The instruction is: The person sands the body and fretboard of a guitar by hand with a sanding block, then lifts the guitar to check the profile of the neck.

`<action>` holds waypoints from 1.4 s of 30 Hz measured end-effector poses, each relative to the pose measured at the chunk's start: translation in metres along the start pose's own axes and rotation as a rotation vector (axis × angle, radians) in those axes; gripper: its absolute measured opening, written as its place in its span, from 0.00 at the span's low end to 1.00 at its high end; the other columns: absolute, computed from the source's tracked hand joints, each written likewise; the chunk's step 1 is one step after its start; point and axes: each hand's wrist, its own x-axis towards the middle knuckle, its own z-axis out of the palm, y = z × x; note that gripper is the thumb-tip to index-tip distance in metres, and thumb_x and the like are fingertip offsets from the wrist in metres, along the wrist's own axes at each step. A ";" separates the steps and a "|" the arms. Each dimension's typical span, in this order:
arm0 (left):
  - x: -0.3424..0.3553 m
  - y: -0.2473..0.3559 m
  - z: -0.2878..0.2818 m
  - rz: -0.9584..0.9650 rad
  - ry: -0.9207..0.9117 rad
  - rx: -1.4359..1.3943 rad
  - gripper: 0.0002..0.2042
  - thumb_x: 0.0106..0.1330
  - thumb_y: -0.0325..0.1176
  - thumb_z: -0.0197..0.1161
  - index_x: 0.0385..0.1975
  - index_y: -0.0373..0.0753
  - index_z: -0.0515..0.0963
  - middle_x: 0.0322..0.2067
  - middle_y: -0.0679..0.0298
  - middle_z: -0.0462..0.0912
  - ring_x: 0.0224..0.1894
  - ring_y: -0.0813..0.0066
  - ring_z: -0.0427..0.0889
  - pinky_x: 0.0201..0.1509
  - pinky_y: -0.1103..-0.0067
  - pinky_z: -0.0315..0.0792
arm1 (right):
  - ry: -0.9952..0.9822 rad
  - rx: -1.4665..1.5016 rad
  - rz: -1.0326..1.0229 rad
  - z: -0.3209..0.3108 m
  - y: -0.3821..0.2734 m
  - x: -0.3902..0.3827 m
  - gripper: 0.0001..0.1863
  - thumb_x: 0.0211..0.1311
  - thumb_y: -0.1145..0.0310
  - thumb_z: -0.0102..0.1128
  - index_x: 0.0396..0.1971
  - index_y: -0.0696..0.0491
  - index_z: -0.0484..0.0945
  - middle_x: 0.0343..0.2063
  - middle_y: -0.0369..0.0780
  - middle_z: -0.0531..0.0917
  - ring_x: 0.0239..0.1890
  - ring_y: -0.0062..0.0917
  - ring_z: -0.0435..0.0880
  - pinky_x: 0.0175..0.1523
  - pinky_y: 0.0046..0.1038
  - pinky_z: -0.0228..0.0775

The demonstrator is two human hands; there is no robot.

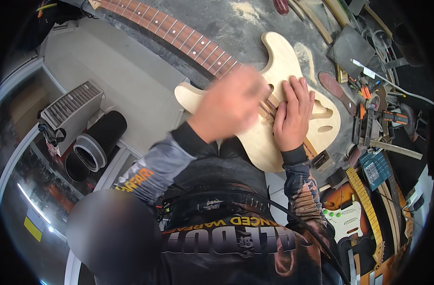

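An unfinished pale wooden guitar body (pixel 259 147) lies across the bench edge, with carved cavities in its face. A guitar neck (pixel 179 38) with a reddish-brown fretboard runs from it to the upper left; my left hand hides where they meet. My left hand (pixel 231 104) is blurred by motion above the body, its fingers curled in; what they hold, if anything, cannot be made out. Flat on the body rests my right hand (pixel 295 111), fingers extended. A thin brown wooden strip (pixel 311 148) shows on the body, partly under the right hand.
The dark, dusty workbench (pixel 217 19) carries sawdust piles. Hand tools, a clamp (pixel 369 126) and a white cable (pixel 392 83) crowd its right side. A sunburst electric guitar (pixel 347 213) lies at lower right. A black cylinder (pixel 108 133) and ribbed heater (pixel 74 107) stand at left.
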 end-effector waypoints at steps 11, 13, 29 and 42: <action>-0.009 -0.031 -0.007 -0.146 0.101 -0.010 0.25 0.58 0.25 0.70 0.58 0.43 0.90 0.64 0.57 0.89 0.72 0.51 0.83 0.74 0.56 0.78 | 0.000 -0.008 0.000 0.002 -0.002 0.000 0.32 0.72 0.78 0.58 0.76 0.48 0.76 0.78 0.41 0.75 0.86 0.43 0.64 0.89 0.58 0.46; -0.014 -0.008 0.004 -0.047 -0.046 -0.042 0.25 0.59 0.27 0.70 0.59 0.44 0.90 0.66 0.58 0.88 0.74 0.52 0.82 0.76 0.55 0.77 | 0.002 -0.017 -0.001 0.000 0.002 -0.001 0.32 0.72 0.78 0.58 0.76 0.49 0.76 0.78 0.42 0.75 0.86 0.43 0.64 0.89 0.59 0.46; 0.010 -0.081 -0.056 0.187 -0.081 0.203 0.21 0.63 0.29 0.73 0.58 0.46 0.89 0.66 0.58 0.87 0.70 0.54 0.84 0.76 0.57 0.76 | 0.063 -0.009 0.086 -0.020 0.032 -0.054 0.37 0.70 0.77 0.60 0.80 0.57 0.69 0.83 0.56 0.64 0.87 0.56 0.58 0.89 0.60 0.46; 0.026 -0.120 -0.078 0.068 0.073 0.284 0.23 0.61 0.26 0.69 0.59 0.44 0.89 0.65 0.59 0.88 0.72 0.46 0.82 0.78 0.54 0.73 | -0.250 -0.112 0.226 -0.023 0.002 -0.174 0.43 0.78 0.66 0.55 0.87 0.64 0.53 0.88 0.60 0.51 0.90 0.58 0.45 0.90 0.59 0.35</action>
